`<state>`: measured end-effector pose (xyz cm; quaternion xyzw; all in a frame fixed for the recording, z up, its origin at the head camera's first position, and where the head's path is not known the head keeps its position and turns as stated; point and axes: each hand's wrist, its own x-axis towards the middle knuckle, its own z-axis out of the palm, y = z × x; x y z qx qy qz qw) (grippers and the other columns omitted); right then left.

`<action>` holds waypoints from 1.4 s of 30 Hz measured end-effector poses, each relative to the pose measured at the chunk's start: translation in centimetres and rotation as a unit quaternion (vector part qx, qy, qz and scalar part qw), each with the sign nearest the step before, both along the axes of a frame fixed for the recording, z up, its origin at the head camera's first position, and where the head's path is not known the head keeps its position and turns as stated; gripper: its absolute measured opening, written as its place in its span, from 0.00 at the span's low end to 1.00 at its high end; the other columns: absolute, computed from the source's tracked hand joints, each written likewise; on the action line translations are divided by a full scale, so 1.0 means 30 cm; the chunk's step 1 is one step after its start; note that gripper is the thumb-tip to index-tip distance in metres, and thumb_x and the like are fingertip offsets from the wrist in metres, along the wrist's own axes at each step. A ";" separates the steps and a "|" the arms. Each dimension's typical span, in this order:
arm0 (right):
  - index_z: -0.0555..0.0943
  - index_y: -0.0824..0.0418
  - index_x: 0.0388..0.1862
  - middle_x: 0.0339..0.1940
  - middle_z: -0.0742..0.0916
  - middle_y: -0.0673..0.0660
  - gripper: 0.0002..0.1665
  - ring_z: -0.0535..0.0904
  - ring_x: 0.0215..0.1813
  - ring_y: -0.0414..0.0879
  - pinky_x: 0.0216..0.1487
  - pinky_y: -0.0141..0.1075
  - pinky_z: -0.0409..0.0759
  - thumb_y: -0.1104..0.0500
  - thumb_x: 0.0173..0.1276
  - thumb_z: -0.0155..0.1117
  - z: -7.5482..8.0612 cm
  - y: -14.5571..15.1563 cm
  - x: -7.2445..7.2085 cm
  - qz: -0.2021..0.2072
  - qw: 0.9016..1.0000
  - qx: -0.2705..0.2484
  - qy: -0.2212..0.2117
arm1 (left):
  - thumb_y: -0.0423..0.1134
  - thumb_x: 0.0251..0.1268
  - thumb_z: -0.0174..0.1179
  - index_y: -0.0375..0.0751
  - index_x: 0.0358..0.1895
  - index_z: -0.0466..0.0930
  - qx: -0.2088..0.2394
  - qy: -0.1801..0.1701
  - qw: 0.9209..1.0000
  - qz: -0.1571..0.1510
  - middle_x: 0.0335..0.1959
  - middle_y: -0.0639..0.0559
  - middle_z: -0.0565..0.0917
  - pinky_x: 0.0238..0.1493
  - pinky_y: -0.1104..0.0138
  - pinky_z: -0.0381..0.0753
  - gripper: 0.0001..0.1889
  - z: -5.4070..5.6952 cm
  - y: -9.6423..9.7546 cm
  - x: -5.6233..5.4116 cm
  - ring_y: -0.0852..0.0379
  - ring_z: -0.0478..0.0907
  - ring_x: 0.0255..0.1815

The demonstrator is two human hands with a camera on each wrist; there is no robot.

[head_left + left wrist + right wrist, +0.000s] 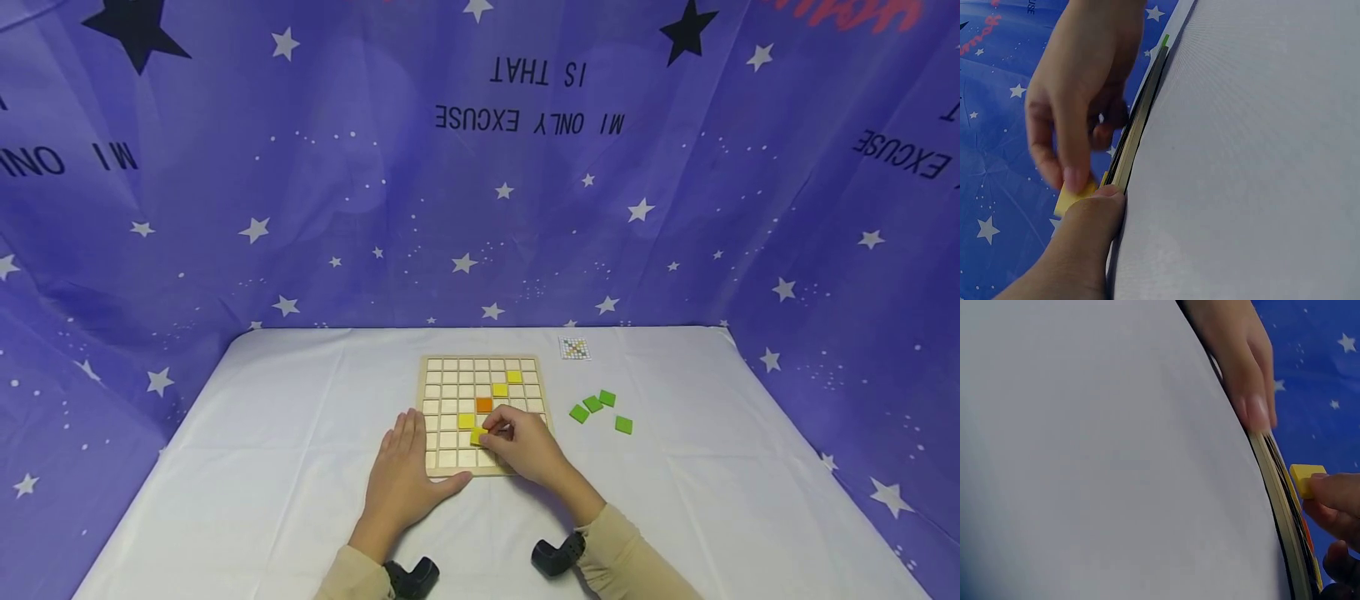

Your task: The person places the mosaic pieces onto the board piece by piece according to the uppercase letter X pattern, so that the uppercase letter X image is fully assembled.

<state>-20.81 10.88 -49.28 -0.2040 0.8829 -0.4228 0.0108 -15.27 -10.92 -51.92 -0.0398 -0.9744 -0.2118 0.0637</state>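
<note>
A wooden grid board lies on the white table, with yellow tiles and one orange tile set along a diagonal of its cells. My right hand pinches a yellow tile between thumb and fingers, held just above the board's lower middle in the right wrist view. My left hand rests at the board's lower left corner, its fingers straight along the left edge and the thumb along the front edge. In the left wrist view, the left thumb touches the board's edge.
Several green tiles lie loose to the right of the board. A small card printed with a coloured grid pattern lies behind them. A purple star-printed cloth hangs behind the table and along its sides.
</note>
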 end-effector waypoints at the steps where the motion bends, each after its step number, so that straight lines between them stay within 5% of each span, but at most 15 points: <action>1: 0.81 0.47 0.36 0.31 0.86 0.40 0.06 0.78 0.29 0.35 0.31 0.28 0.78 0.53 0.65 0.72 0.000 -0.018 0.002 0.004 1.000 0.002 0.001 | 0.82 0.45 0.56 0.30 0.78 0.48 -0.001 0.001 1.000 -0.001 0.80 0.38 0.53 0.81 0.50 0.51 0.68 0.001 0.000 0.000 0.43 0.48 0.82; 15: 0.82 0.48 0.37 0.33 0.83 0.39 0.06 0.77 0.34 0.31 0.37 0.26 0.76 0.51 0.65 0.70 -0.013 -0.148 -0.004 0.012 0.994 0.069 0.081 | 0.84 0.46 0.53 0.31 0.78 0.49 -0.012 0.013 1.000 -0.005 0.80 0.37 0.54 0.81 0.49 0.52 0.68 -0.001 0.001 -0.005 0.43 0.49 0.82; 31: 0.85 0.47 0.39 0.34 0.82 0.40 0.07 0.74 0.32 0.31 0.34 0.25 0.74 0.48 0.66 0.70 -0.013 -0.157 0.003 0.012 0.991 0.113 0.075 | 0.83 0.46 0.54 0.30 0.78 0.50 -0.008 0.016 1.000 -0.004 0.80 0.37 0.55 0.80 0.49 0.53 0.68 -0.002 -0.002 -0.001 0.42 0.50 0.82; 42: 0.85 0.47 0.34 0.31 0.81 0.39 0.04 0.73 0.31 0.30 0.33 0.24 0.74 0.50 0.65 0.71 0.015 -0.118 0.019 0.061 0.988 0.121 0.081 | 0.83 0.45 0.54 0.29 0.77 0.50 -0.009 0.021 1.000 -0.003 0.79 0.37 0.56 0.80 0.48 0.54 0.68 -0.003 -0.002 0.004 0.42 0.51 0.81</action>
